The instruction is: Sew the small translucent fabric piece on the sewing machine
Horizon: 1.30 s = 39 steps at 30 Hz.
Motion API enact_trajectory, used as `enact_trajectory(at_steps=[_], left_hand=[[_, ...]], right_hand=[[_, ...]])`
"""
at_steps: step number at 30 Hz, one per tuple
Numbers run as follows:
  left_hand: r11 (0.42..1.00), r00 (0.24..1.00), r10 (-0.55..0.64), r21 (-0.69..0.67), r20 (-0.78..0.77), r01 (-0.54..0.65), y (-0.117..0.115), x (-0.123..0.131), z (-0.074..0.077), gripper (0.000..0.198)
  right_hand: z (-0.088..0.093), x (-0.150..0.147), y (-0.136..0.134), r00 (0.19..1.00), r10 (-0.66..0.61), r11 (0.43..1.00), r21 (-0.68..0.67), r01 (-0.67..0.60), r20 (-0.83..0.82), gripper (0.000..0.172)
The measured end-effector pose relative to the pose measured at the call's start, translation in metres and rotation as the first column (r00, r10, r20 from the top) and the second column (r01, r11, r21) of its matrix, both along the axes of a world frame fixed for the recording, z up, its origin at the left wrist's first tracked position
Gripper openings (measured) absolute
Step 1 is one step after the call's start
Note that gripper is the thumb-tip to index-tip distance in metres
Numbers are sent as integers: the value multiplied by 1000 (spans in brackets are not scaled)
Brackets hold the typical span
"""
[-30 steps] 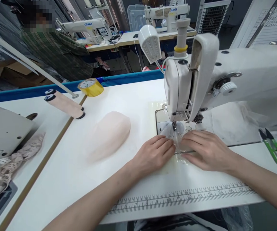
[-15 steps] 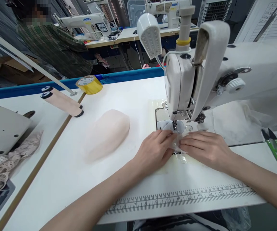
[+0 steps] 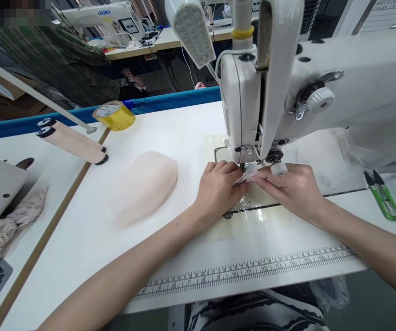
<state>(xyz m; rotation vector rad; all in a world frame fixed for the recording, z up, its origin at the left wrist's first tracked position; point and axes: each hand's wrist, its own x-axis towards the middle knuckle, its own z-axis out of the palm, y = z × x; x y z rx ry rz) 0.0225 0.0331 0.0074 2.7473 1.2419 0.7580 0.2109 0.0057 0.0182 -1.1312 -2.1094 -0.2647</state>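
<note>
A small piece of thin whitish fabric [image 3: 249,172] lies under the needle area of the white sewing machine [image 3: 241,115]. My left hand [image 3: 220,186] has its fingers curled and closed on the fabric's left side. From the right, my right hand [image 3: 292,188] pinches the same fabric between thumb and fingers, just below the machine head. The fingers partly hide the fabric and the presser foot. To the left of my hands, a pale pink moulded cup [image 3: 151,186] rests on the white table [image 3: 184,257].
Green thread snips [image 3: 386,197] lie at the right. Yellow tape [image 3: 115,116] and two pale pink thread spools [image 3: 72,140] sit at the back left, near a thin pole [image 3: 39,94]. Lace fabric [image 3: 10,230] lies far left. A printed ruler [image 3: 235,273] runs along the front edge. A person [image 3: 49,59] is beyond.
Both hands have moved slightly away from me with the fabric, closer beneath the machine head. My right hand has gone from lying flatter to a pinch. The camera view has shifted.
</note>
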Motion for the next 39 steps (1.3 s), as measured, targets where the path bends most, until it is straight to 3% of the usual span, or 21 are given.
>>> enact_trajectory(at_steps=[5,8,11,15,25,33,39], left_hand=[[988,986,-146,29,-82,149,-14,-14,4,20],[978,976,-173,94,-130,186,-23,-21,1,23],[974,971,-173,118,-166,194,-26,-23,-3,26],[978,976,-159,108,-147,176,-23,-23,-3,23],[976,973,-180,97,-146,195,-19,-23,-2,23],[982,979,-169,69,-115,178,-18,-22,0,32],[982,977,-168,66,-135,178,-17,-24,1,29]], right_hand=[[-1,4,-9,966,257,964,-68,-255,22,16],[-3,5,-17,930,348,937,-53,-344,115,13],[-6,5,-20,928,322,946,-92,-310,187,22],[-11,1,-15,953,257,956,-184,-226,160,25],[-12,-1,-11,948,319,934,-171,-313,6,10],[-7,-2,-12,958,185,886,-383,-259,-220,21],[-6,-2,-14,958,191,884,-387,-263,-215,20]])
